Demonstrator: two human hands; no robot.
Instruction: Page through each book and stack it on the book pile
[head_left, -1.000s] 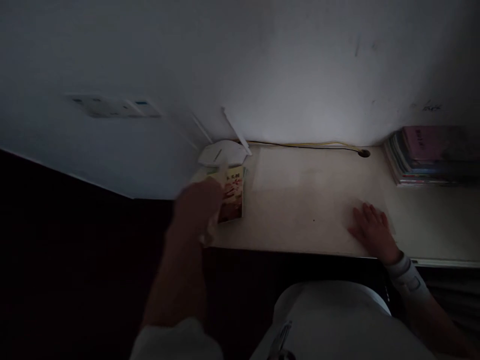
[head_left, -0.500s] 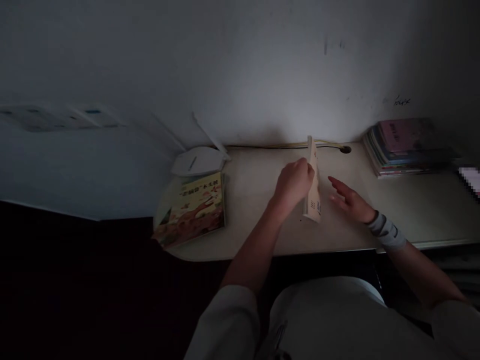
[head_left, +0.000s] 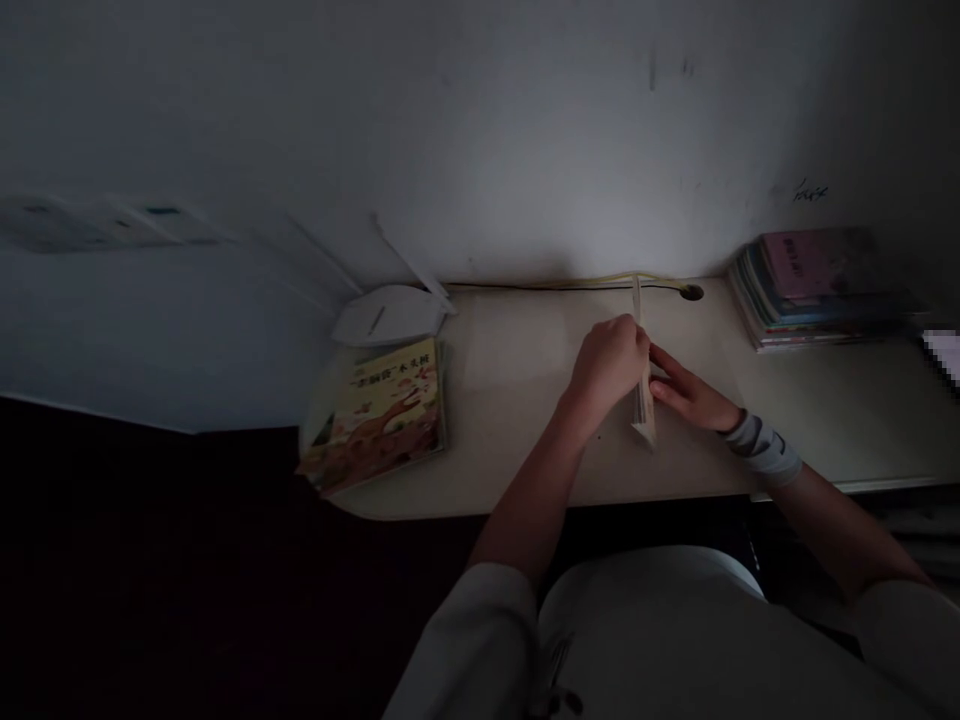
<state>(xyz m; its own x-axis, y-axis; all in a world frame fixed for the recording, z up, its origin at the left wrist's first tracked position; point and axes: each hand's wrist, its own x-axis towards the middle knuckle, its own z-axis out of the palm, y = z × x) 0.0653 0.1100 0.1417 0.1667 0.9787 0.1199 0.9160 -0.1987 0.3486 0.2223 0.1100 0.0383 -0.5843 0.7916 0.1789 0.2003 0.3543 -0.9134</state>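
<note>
A thin pale book (head_left: 643,400) stands on edge above the tabletop, its page edges toward me. My left hand (head_left: 611,360) is closed around its left side and upper edge, fingers curled. My right hand (head_left: 694,395), with a grey band on the wrist, is at the book's right side; its fingers are stretched out with the thumb apart, and the fingertips reach the cover. Part of the book is hidden behind my left hand.
A pale desk (head_left: 517,440) runs along the wall. At its left end lie yellow picture books (head_left: 390,415) in front of a white router (head_left: 390,315) with antennas. A stack of books (head_left: 817,290) sits at the right. Cables run along the wall to a hole (head_left: 691,292).
My left hand and the book have shifted slightly right, and the book has turned more edge-on. My right hand has closed the gap and now meets the book's right side.
</note>
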